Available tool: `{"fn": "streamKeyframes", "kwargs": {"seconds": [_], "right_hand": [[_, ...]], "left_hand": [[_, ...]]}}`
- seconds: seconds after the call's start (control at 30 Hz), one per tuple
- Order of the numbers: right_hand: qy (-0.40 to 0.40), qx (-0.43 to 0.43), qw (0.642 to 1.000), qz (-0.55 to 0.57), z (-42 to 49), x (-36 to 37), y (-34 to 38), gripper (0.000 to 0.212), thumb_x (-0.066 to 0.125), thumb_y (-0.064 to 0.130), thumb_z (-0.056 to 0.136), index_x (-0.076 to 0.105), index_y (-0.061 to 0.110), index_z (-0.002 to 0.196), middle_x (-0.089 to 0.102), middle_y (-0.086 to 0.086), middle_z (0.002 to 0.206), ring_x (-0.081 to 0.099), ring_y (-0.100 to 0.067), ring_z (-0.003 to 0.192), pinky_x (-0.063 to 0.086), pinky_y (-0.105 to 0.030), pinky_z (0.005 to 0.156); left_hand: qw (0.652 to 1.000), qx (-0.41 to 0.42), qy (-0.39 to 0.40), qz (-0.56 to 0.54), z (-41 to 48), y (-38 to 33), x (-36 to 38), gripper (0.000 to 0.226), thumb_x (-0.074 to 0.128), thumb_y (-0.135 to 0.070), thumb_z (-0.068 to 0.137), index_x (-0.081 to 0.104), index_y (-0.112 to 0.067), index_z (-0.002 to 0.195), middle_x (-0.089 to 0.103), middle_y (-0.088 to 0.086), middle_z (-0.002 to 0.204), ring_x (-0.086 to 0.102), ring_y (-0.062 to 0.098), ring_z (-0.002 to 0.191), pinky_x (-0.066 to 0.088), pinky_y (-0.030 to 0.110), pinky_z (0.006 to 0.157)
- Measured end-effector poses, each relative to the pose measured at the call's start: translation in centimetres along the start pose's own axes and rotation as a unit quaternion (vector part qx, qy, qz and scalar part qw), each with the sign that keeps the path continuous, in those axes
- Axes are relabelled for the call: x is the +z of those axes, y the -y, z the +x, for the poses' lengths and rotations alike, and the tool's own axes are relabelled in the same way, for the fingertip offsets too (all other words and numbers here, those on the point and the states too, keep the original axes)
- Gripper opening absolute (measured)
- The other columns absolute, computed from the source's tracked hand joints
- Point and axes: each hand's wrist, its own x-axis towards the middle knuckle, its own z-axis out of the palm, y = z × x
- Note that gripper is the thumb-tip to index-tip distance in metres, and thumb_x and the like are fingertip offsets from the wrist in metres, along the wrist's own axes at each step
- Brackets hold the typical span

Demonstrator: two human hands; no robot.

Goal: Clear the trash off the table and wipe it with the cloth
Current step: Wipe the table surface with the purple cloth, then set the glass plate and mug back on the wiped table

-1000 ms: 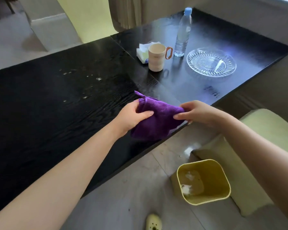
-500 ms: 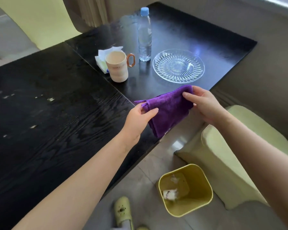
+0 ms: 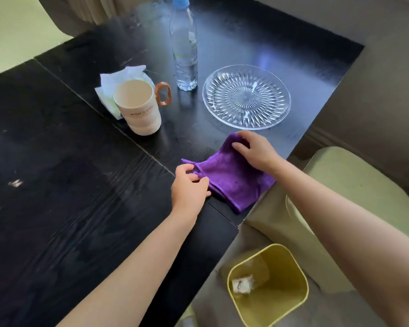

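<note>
A folded purple cloth (image 3: 232,178) lies flat on the black table (image 3: 80,208) near its front edge. My left hand (image 3: 189,187) pinches the cloth's near-left corner. My right hand (image 3: 255,149) rests on its far corner with fingers curled over the fabric. A yellow trash bin (image 3: 293,300) stands on the floor below the table edge, with a crumpled scrap of trash (image 3: 242,283) inside. A few pale specks (image 3: 15,183) dot the tabletop at the far left.
Behind the cloth stand a beige mug (image 3: 139,109) with a brown handle, white tissues (image 3: 121,79), a clear water bottle (image 3: 184,43) and a clear glass plate (image 3: 246,96). A pale green chair (image 3: 354,185) sits at the right of the table.
Both hands have brought the cloth from a hanging hold above the table edge down flat onto the tabletop. The view has shifted toward the right end of the table.
</note>
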Motion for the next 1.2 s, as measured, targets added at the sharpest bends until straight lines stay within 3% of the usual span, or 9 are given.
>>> {"fn": "streamKeyframes", "kwargs": {"seconds": [0.2,0.47,0.6,0.7,0.8,0.9,0.97,1.1,1.2], "right_hand": [[-0.019,-0.05,0.997,-0.062,0.8,1.5,-0.5,0.036,0.057,0.024,0.09,0.052,0.004,0.12,0.051,-0.016,0.117,0.05,-0.03,0.11,0.039,-0.035,0.093],[-0.048,-0.108,0.983,-0.138,1.7,1.7,-0.9,0.034,0.057,0.031,0.087,0.06,0.0,0.103,0.056,-0.017,0.095,0.055,-0.036,0.089,0.046,-0.043,0.08],[-0.043,-0.09,0.988,-0.122,1.3,0.8,-1.0,0.039,0.052,0.038,0.087,0.06,0.004,0.105,0.058,-0.015,0.098,0.055,-0.034,0.093,0.044,-0.041,0.082],[-0.125,0.035,0.991,-0.012,1.2,-1.3,-1.6,0.03,0.049,0.033,0.093,0.058,0.005,0.097,0.061,-0.013,0.098,0.055,-0.03,0.095,0.039,-0.035,0.078],[-0.202,0.177,0.962,0.057,2.6,-4.1,-3.0,0.023,0.049,0.024,0.093,0.055,0.001,0.095,0.06,-0.019,0.101,0.055,-0.033,0.097,0.035,-0.034,0.076],[-0.185,0.278,0.932,0.14,5.0,-5.8,-4.8,0.035,0.058,0.027,0.086,0.047,0.002,0.107,0.056,-0.016,0.112,0.058,-0.033,0.102,0.045,-0.035,0.086],[-0.169,0.314,0.911,0.208,6.5,-5.8,-5.7,0.039,0.06,0.031,0.078,0.042,0.008,0.104,0.059,-0.014,0.11,0.064,-0.035,0.096,0.052,-0.047,0.088],[-0.156,0.348,0.866,0.325,7.9,-5.2,-5.7,0.032,0.06,0.018,0.077,0.057,-0.001,0.103,0.063,-0.011,0.093,0.063,-0.024,0.07,0.06,-0.031,0.061],[-0.143,0.339,0.844,0.391,7.9,-4.9,-5.6,0.013,0.053,0.003,0.083,0.058,0.004,0.094,0.058,-0.013,0.091,0.057,-0.021,0.065,0.048,-0.015,0.036]], "left_hand": [[0.919,0.225,-0.02,0.323,0.8,0.5,0.5,0.046,0.066,-0.023,0.08,0.052,-0.02,0.124,0.048,0.001,0.125,0.041,0.023,0.117,0.034,0.033,0.099],[0.858,0.273,-0.031,0.434,2.1,1.5,1.4,0.045,0.07,-0.039,0.076,0.056,-0.024,0.117,0.054,-0.001,0.113,0.046,0.025,0.104,0.034,0.036,0.092],[0.856,0.242,-0.028,0.455,2.6,-0.1,1.3,0.035,0.064,-0.047,0.078,0.06,-0.029,0.108,0.048,-0.006,0.116,0.039,0.021,0.11,0.023,0.034,0.094],[0.869,0.225,-0.055,0.438,4.3,-3.0,2.0,0.026,0.058,-0.046,0.083,0.065,-0.027,0.099,0.049,-0.007,0.12,0.038,0.021,0.114,0.022,0.035,0.094],[0.908,0.15,-0.018,0.39,8.1,-6.0,3.6,0.034,0.055,-0.039,0.087,0.059,-0.023,0.117,0.057,-0.001,0.122,0.045,0.026,0.119,0.032,0.039,0.099],[0.983,0.008,0.028,0.18,11.6,-8.2,5.6,0.052,0.059,-0.024,0.086,0.044,-0.008,0.133,0.06,0.011,0.115,0.061,0.028,0.096,0.049,0.042,0.094],[0.996,-0.084,0.036,-0.002,13.1,-9.2,6.7,0.057,0.058,-0.011,0.087,0.035,0.0,0.138,0.054,0.017,0.111,0.058,0.026,0.084,0.056,0.042,0.081],[0.989,-0.115,0.076,-0.059,14.9,-10.1,7.7,0.016,0.056,-0.009,0.086,0.059,-0.003,0.101,0.058,0.014,0.098,0.057,0.023,0.077,0.058,0.027,0.05],[0.989,-0.096,0.098,-0.059,15.1,-10.3,8.0,0.014,0.05,-0.003,0.088,0.057,-0.013,0.093,0.059,0.004,0.084,0.055,0.015,0.067,0.054,0.025,0.053]]}}
